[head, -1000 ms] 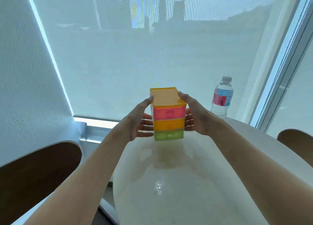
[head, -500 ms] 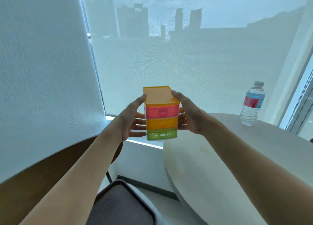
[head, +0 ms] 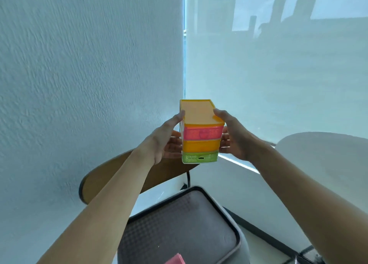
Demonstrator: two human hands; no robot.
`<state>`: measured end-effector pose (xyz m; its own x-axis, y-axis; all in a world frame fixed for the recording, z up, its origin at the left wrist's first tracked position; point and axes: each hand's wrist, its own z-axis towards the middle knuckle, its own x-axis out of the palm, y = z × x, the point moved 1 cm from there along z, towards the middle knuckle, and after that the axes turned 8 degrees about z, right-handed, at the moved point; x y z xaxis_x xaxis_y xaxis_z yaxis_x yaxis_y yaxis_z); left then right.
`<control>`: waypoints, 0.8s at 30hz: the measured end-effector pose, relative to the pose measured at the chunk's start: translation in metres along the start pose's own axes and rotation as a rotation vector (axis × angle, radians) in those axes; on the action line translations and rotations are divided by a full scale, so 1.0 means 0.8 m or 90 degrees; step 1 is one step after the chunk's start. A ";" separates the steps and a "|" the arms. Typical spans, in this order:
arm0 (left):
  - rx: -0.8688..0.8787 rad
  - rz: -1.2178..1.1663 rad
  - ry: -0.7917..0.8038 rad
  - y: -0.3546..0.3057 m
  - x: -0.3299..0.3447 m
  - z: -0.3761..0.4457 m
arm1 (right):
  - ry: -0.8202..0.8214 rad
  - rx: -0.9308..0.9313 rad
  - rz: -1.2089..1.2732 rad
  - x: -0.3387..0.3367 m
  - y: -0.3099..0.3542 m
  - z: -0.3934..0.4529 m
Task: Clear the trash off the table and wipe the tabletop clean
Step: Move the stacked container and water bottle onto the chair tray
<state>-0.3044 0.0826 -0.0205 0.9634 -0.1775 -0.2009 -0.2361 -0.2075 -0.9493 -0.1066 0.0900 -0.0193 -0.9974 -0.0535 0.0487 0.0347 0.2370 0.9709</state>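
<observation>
A small drawer box [head: 201,132] with an orange lid and pink, orange and green drawers hangs in the air in front of me. My left hand [head: 166,141] grips its left side and my right hand [head: 234,135] grips its right side, thumbs up by the lid. The box is held above a chair, to the left of the white round table [head: 322,164], whose edge shows at the right.
A chair with a grey padded seat [head: 179,230] and a brown curved backrest [head: 111,176] stands below the box. Something pink [head: 176,259] lies at the seat's near edge. A white textured wall fills the left, a window blind the right.
Both hands have carried the drawer box off the table and to the left, over the chair. The view swung left, so the water bottle has left the frame.
</observation>
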 end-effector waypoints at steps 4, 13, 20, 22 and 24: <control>-0.027 -0.022 -0.024 0.043 -0.041 -0.014 | 0.056 0.021 -0.008 0.050 -0.032 0.013; -0.096 -0.070 -0.048 0.170 -0.103 -0.033 | 0.146 0.120 -0.008 0.133 -0.125 0.040; -0.142 -0.088 -0.044 0.260 -0.122 -0.046 | 0.206 0.201 -0.005 0.172 -0.200 0.042; -0.156 -0.092 -0.044 0.285 -0.124 -0.048 | 0.216 0.228 -0.012 0.179 -0.221 0.042; -0.179 -0.106 -0.039 0.308 -0.125 -0.050 | 0.223 0.251 -0.020 0.185 -0.241 0.044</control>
<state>-0.4643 0.0108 -0.2249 0.9955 -0.0632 -0.0710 -0.0928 -0.4873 -0.8683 -0.2629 0.0709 -0.2076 -0.9142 -0.3714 0.1621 -0.0884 0.5731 0.8147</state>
